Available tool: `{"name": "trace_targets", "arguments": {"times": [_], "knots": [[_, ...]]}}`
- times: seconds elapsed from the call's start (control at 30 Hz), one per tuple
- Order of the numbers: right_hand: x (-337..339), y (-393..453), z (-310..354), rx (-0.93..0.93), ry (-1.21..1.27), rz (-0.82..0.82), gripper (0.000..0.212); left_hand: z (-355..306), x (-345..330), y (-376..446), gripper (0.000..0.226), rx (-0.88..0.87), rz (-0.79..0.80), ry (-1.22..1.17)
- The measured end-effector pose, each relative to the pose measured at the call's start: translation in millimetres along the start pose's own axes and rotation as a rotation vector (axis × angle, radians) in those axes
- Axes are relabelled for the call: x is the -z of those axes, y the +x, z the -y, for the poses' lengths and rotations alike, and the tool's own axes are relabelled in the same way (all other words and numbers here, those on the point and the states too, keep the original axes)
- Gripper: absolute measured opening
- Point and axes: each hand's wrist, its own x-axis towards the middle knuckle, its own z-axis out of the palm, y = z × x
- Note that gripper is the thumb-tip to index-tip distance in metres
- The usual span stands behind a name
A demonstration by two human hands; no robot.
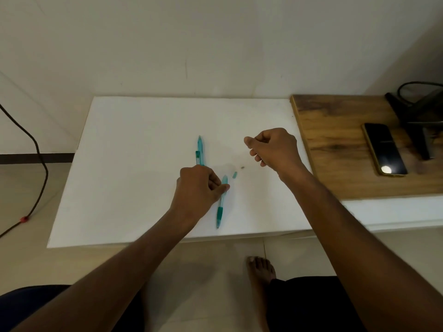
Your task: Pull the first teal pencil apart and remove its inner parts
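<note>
The left hand [196, 185] pinched the upper end of a translucent teal plastic pen barrel with a green rubber grip [221, 207], which lay near the middle of the white board [134, 144]. The right hand [273, 147] hovered right of it, fingers curled; whether it held anything small I could not tell. A tiny teal cap piece [234, 174] and a small dark speck, perhaps a spring [242, 167], lay loose between the hands; a careless sweep of either wrist could probably flick them off the board. Beyond the left hand lay a second teal pen part with a clip [200, 150].
</note>
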Motion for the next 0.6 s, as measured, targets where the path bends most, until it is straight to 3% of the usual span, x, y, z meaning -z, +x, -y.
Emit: {"name": "trace_targets", "arguments": {"times": [0.2, 0.37, 0.6], "knots": [[4.7, -0.4, 1.0, 0.019, 0.003, -0.034, 0.026, 4.9, 47.9, 15.4, 0.018, -0.199, -0.230, 0.083], [1.6, -3.3, 3.3, 0.055, -0.055, -0.018, 0.027, 12.3, 54.2, 21.4, 0.054, -0.074, -0.026, 0.265], [-3.6, -6.6, 7.7, 0.078, -0.077, -0.010, 0.027, 13.0, 42.4, 15.6, 0.061, -0.131, -0.044, 0.407]]}}
